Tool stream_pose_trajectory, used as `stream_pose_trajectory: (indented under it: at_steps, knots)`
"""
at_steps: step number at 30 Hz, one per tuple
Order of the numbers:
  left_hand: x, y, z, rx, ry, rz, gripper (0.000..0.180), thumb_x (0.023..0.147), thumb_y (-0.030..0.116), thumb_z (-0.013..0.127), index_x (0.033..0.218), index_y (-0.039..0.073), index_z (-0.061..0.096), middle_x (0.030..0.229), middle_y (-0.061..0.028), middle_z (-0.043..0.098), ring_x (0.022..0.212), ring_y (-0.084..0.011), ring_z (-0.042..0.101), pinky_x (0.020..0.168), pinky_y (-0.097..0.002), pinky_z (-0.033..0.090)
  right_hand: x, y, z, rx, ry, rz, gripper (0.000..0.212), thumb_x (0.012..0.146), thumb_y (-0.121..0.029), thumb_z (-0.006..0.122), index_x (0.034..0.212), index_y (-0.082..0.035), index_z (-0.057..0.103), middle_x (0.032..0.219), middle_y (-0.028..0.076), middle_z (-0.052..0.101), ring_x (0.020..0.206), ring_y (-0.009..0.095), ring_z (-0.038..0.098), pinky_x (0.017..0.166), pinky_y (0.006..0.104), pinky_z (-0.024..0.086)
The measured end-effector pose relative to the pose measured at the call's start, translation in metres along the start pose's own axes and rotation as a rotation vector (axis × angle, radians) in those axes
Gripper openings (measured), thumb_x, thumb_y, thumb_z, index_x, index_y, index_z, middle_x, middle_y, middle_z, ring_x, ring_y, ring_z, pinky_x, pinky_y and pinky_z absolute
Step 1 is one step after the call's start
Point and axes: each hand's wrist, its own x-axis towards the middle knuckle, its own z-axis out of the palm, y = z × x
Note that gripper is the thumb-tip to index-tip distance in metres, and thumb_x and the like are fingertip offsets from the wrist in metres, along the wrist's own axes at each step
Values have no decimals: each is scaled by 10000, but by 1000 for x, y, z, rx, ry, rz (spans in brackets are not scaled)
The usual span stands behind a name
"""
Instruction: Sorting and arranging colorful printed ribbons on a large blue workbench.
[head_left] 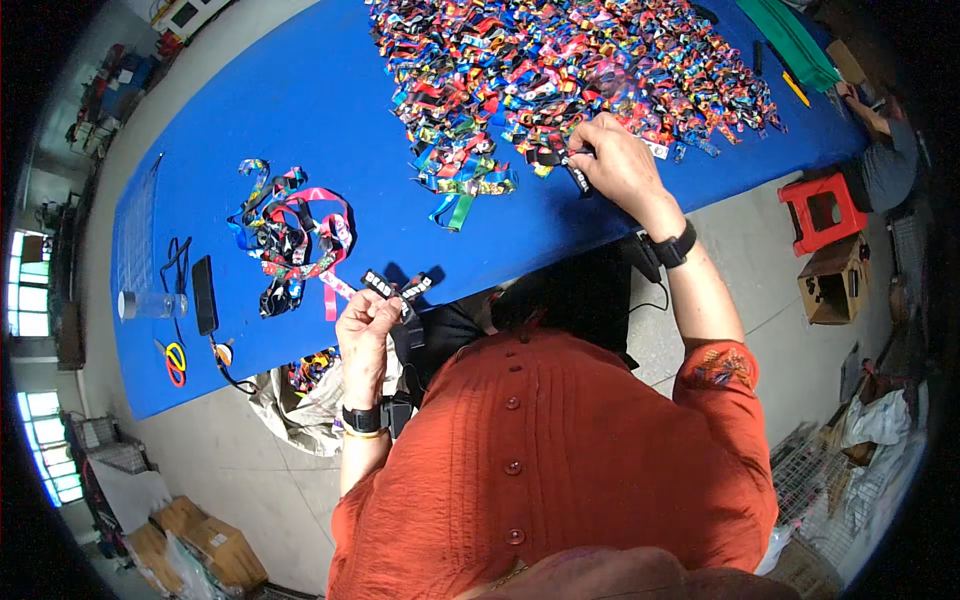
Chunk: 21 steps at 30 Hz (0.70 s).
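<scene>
Near the table's front edge, my left hand is closed, pinching black printed ribbon straps whose ends stick out past the fingers. Farther right, my right hand pinches a black ribbon strap with white print at the near edge of a big pile of multicoloured ribbon straps. The pile covers the far right part of the blue table. Just beyond my left hand lies a smaller tangle of coloured ribbons, one pink strip reaching close to the fingers.
On the table's left are scissors, a black phone-like object and a clear bottle. Below the edge hangs a pale sack. At right stand a red stool, a cardboard box and another person.
</scene>
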Motion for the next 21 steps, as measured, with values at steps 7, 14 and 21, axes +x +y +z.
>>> stream_pose_trajectory:
  at_steps: [7, 14, 21]
  knots:
    - [-3, -1, 1, 15, 0, 5, 187, 889, -15, 675, 784, 96, 566, 713, 82, 522, 631, -14, 413, 597, -188, 327, 8, 9, 18, -129, 92, -7, 151, 842, -200, 709, 967, -131, 659, 979, 92, 583, 876, 322, 639, 718, 445, 522]
    - [-6, -1, 0, 23, 20, -29, 179, 891, -11, 677, 793, 93, 569, 712, 76, 526, 630, -20, 422, 604, -190, 347, 8, 20, 29, -173, 203, -36, 140, 877, -167, 662, 1014, -138, 655, 990, 90, 585, 851, 323, 645, 695, 439, 540]
    - [-2, -7, -2, 19, -5, -16, 177, 894, -5, 677, 796, 89, 564, 713, 68, 529, 642, -27, 438, 614, -193, 358, -35, 12, 29, -15, 408, 47, 171, 866, -214, 681, 1005, -124, 638, 960, 102, 608, 799, 350, 662, 656, 469, 541]
